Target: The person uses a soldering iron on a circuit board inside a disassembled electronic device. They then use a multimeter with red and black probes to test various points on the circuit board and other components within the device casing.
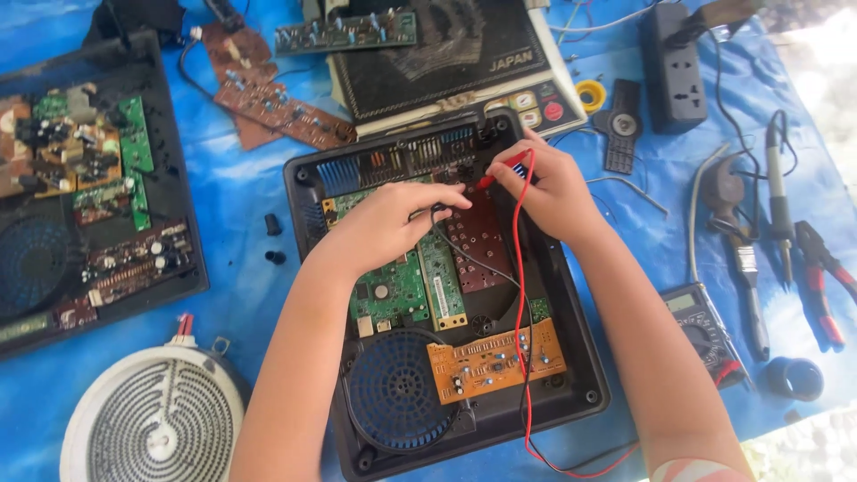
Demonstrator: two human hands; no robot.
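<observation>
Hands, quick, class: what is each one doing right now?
Left hand: closed, pinching the black probe on the board.
Right hand: closed, holding the red probe.

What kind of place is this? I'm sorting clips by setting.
Probably an informal electronics repair bench, perhaps outdoors given the bright daylight. A blue sheet covers the surface. An opened induction cooker is probed with a red probe; a multimeter and soldering iron lie alongside.
</observation>
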